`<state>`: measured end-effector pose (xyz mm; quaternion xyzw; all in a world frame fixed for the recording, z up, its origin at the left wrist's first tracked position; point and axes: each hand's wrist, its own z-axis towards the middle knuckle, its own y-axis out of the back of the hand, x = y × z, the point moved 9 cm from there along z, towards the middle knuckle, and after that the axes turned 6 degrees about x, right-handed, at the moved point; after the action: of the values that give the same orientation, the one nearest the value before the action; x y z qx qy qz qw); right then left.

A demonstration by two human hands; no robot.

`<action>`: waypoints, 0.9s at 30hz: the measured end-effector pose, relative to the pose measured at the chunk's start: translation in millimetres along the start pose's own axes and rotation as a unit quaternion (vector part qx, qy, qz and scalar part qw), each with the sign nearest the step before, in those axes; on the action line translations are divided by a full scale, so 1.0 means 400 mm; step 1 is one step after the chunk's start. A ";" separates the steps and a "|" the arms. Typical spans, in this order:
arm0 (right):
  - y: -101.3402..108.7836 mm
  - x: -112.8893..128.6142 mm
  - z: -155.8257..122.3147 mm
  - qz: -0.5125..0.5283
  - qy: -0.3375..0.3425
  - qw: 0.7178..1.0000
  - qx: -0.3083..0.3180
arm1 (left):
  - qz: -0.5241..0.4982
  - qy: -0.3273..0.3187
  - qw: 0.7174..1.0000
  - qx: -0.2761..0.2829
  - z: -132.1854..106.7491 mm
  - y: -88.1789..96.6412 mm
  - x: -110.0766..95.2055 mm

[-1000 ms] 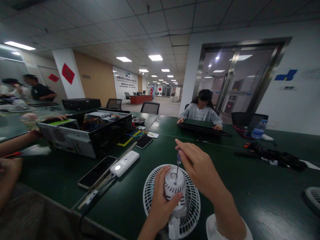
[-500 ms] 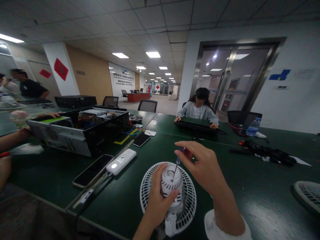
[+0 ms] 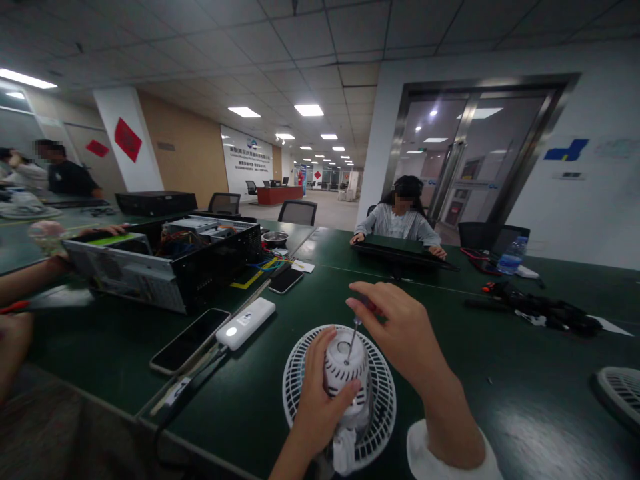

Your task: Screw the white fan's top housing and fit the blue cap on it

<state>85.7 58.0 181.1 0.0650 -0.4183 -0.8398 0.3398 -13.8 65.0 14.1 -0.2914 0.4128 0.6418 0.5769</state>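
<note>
A white electric fan [image 3: 346, 373] lies face down on the green table, its round slatted grille [image 3: 385, 407] underneath and its motor housing pointing up. My left hand [image 3: 320, 400] wraps around the housing, with the thumb on the near side and fingers on the left. In my right hand [image 3: 395, 323] is a screwdriver [image 3: 353, 340], pinched by its handle between thumb and fingers. Its thin shaft slants down, and the tip meets a small hole on top of the housing. Most of the handle is hidden behind my fingers.
Left of the fan lie a white power bank [image 3: 246, 324] with a cable and a phone [image 3: 190, 341]. An opened computer case [image 3: 170, 267] stands beyond, a co-worker's hands beside it. Across the table a person [image 3: 403, 217] holds a monitor [image 3: 405, 255]. Another grille [image 3: 623, 393] lies far right.
The screwdriver's handle is more covered by my right fingers, which have shifted slightly around it. The whole view has moved a little; my left hand keeps its hold on the fan.
</note>
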 end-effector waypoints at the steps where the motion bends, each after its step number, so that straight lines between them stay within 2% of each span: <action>1: -0.006 0.002 0.001 0.000 0.000 1.000 0.012 | -0.001 0.000 1.000 -0.002 -0.001 0.000 0.000; 4: -0.012 0.008 0.002 0.041 0.014 0.999 0.028 | -0.007 -0.002 1.000 -0.010 -0.003 0.003 -0.001; 6: -0.007 0.009 0.003 0.052 0.018 0.998 0.015 | -0.009 -0.002 1.000 -0.013 -0.004 0.004 -0.003; 9: -0.002 0.004 0.004 0.018 -0.001 1.000 -0.010 | -0.008 0.004 1.000 -0.007 -0.002 0.003 -0.003; 12: -0.003 0.001 0.002 0.004 -0.011 1.000 -0.007 | -0.008 0.005 1.000 -0.004 -0.001 0.003 -0.001; 17: 0.000 0.006 -0.004 0.063 0.013 0.998 0.006 | -0.003 -0.004 1.000 0.000 0.000 0.001 0.004; 20: 0.007 0.008 -0.002 0.023 0.007 1.000 -0.018 | -0.005 -0.003 1.000 0.000 -0.001 0.001 0.005; 22: 0.002 0.012 0.001 0.010 0.006 1.000 -0.009 | -0.008 -0.001 1.000 -0.001 -0.002 0.001 0.005; 25: -0.002 0.022 0.002 0.053 0.025 0.998 0.009 | -0.005 -0.001 1.000 0.000 -0.003 0.000 0.005; 27: 0.004 0.027 0.000 0.074 0.038 0.997 -0.003 | -0.003 -0.002 1.000 -0.001 -0.003 0.000 0.004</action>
<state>78.3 50.7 184.0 0.0645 -0.4065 -0.8106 0.4166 -14.2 65.0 12.1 -0.2915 0.4100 0.6413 0.5794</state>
